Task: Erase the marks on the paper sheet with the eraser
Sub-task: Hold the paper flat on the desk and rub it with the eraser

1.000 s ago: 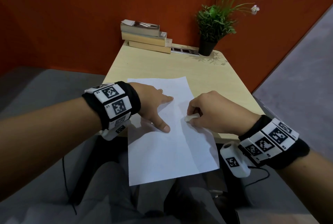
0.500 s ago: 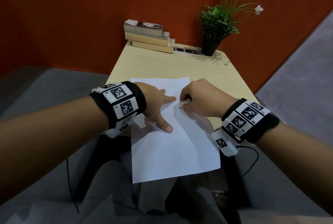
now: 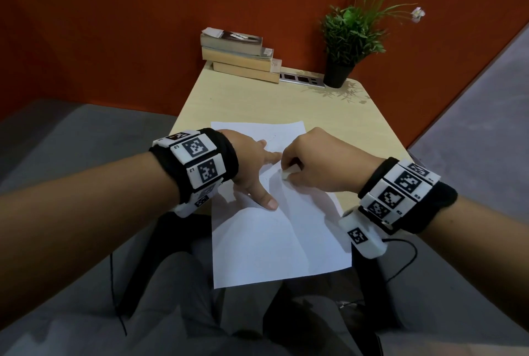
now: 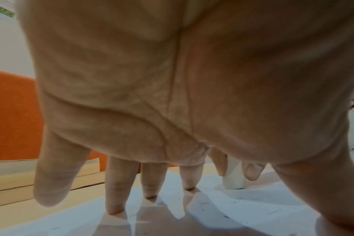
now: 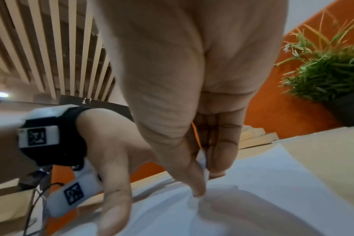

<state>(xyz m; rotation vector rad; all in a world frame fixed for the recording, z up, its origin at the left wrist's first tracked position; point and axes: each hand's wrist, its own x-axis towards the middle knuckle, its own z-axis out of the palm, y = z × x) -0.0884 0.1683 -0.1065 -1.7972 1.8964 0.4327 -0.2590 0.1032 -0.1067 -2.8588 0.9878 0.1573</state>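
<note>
A white paper sheet [image 3: 274, 229] lies on the small wooden table [image 3: 257, 104], its near part hanging over the front edge. My left hand [image 3: 252, 167] rests flat on the sheet's left side with fingers spread straight [image 4: 150, 183]. My right hand [image 3: 315, 164] pinches a small white eraser [image 3: 287, 173] between thumb and fingers and presses its tip onto the paper just right of the left fingers. The left wrist view shows the eraser [image 4: 233, 178] standing on the paper [image 4: 232, 212], with faint dark specks around it. In the right wrist view the eraser [image 5: 202, 161] is mostly hidden by the fingers.
A stack of three books [image 3: 240, 55] sits at the table's far left, a socket strip [image 3: 300, 79] beside it, and a potted plant [image 3: 349, 41] at the far right. An orange partition [image 3: 114, 26] backs the table. My legs [image 3: 171, 298] are under the near edge.
My right hand slid the eraser up the sheet towards the far edge, then came back a little towards me. My left hand stayed pressed on the paper.
</note>
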